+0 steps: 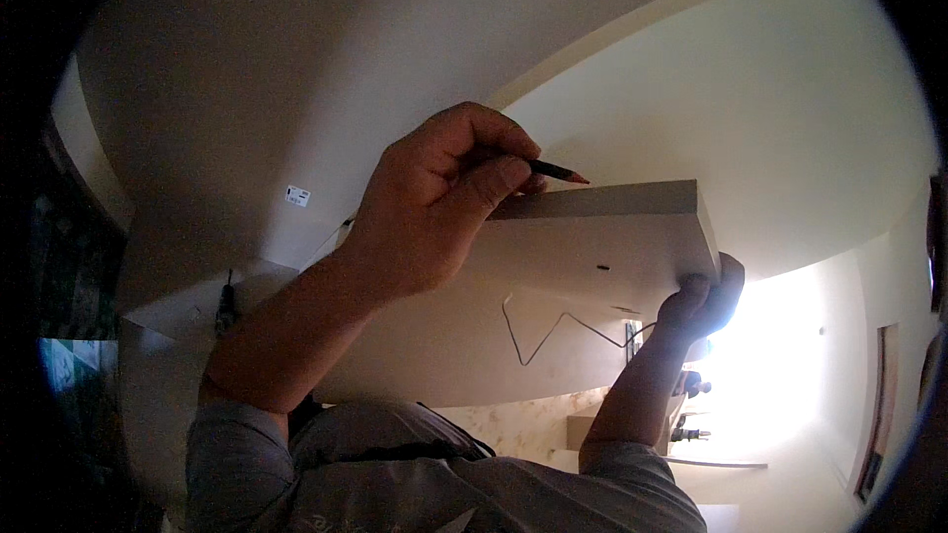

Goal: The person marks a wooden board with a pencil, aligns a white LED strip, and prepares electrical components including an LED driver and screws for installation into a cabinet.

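Note:
My left hand [430, 202] is closed on a dark pencil [555, 171], its reddish sharpened tip pointing right, just above the near top edge of a pale thick board [602, 237]. That hand covers the board's left part. My right hand [701, 298] grips the board's right end, its thumb against the near face and its fingers around the far side, partly lost in glare. A small dark slot or mark shows on the board's face. Below the board a thin bent wire or cord [563, 316] runs in a zigzag toward my right wrist.
A large pale panel or wall [632, 128] rises behind the board. A small white label [297, 195] sticks to the grey surface at left. Lower left stands a dark-handled tool [227, 308]. Strong light [780, 355] glares at right, beside dark knob-like objects [694, 385].

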{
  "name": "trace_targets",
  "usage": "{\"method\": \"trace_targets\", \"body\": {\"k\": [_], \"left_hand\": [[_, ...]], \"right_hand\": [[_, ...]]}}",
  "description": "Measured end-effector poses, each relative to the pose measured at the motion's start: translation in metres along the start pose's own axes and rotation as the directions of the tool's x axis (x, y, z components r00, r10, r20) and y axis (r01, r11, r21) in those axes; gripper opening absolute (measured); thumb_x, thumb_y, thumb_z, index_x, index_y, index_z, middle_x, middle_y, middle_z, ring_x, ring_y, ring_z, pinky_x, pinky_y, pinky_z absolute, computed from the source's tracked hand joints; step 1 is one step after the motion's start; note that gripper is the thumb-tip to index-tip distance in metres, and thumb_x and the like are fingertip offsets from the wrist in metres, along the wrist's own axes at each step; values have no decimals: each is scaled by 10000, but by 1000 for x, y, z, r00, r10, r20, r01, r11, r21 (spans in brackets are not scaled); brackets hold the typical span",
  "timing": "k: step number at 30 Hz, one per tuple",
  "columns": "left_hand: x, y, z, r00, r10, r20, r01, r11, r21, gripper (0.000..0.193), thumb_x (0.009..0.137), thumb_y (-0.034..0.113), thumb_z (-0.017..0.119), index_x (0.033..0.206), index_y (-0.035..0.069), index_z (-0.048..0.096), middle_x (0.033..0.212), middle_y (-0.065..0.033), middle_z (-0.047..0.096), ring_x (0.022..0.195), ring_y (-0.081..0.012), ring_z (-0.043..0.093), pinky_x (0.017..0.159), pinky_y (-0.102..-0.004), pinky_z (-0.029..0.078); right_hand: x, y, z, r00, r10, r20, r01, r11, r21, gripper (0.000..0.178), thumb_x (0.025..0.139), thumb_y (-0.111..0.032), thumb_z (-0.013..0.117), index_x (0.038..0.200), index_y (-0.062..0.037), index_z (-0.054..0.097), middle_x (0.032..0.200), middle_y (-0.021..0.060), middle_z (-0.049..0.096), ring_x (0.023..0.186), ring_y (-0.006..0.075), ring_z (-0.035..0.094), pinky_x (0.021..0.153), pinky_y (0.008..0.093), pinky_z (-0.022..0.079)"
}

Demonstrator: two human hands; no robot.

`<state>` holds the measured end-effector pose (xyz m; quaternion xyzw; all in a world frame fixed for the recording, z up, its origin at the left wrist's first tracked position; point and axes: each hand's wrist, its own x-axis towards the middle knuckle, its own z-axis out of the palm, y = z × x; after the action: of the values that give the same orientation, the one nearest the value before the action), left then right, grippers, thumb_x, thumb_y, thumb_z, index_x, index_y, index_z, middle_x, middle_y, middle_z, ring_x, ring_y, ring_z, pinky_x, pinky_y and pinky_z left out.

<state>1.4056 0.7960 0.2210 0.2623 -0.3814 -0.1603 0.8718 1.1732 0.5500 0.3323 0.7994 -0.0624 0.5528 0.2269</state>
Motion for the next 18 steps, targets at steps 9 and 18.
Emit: {"method": "trace_targets", "body": {"k": [9, 18], "left_hand": [[2, -6, -15, 993, 76, 86, -71, 995, -66, 141, 1043, 62, 522, 1157, -12, 561, 1053, -114, 656, 1032, -163, 687, 953, -321, 590], [-99, -65, -76, 957, 33, -288, 29, 977, 209, 260, 1048, 229, 577, 1199, 18, 577, 1031, -95, 670, 963, -171, 686, 860, -333, 562]], "right_hand": [[4, -6, 5, 1000, 1, -9, -1, 1000, 3, 709, 981, -686, 446, 941, -3, 632, 834, 145, 642, 725, 285, 625, 625, 389, 480], [6, -5, -16, 997, -67, 31, 68, 996, -53, 526, 952, -520, 604, 982, 4, 645, 883, 176, 659, 770, 316, 658, 666, 414, 519]]}}
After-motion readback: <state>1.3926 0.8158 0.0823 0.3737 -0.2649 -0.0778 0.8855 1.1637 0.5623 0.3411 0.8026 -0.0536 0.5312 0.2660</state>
